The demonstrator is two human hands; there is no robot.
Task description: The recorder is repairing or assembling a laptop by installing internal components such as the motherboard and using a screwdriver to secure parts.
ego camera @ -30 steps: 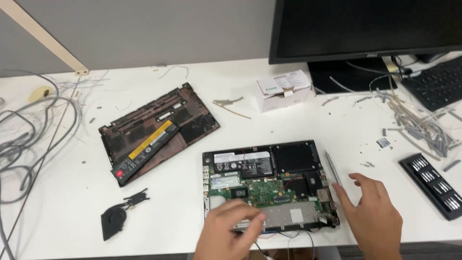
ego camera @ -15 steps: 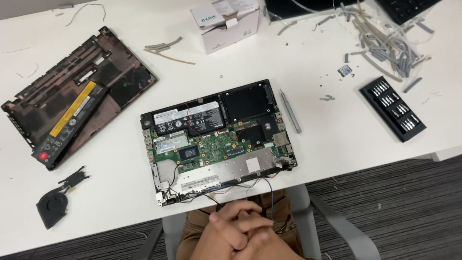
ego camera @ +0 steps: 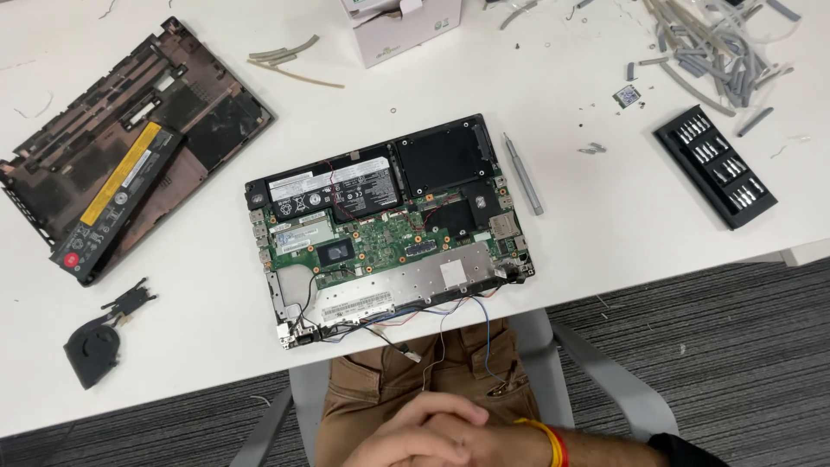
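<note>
An opened laptop base [ego camera: 450, 160] lies at the near edge of the white table [ego camera: 605, 233], its green circuit board [ego camera: 363, 246] and black internal battery [ego camera: 333, 190] exposed. Loose wires [ego camera: 441, 324] hang over the table edge toward my lap. My left hand [ego camera: 406, 441] and my right hand [ego camera: 471, 432] are clasped together over my brown trousers, below the table and apart from the laptop. Neither holds anything. An orange and yellow band [ego camera: 549, 443] circles my right wrist. A grey screwdriver [ego camera: 524, 175] lies just right of the laptop.
The removed bottom cover [ego camera: 199, 104] lies at the left with a long black and yellow battery [ego camera: 117, 199] on it. A black fan [ego camera: 91, 350] sits at the near left. A black bit case [ego camera: 716, 166], grey strips [ego camera: 718, 56] and a white box [ego camera: 402, 30] lie farther back.
My hands left the laptop's near edge, dropped into my lap and clasped. The view tilted down, so the monitor and keyboard are out of sight.
</note>
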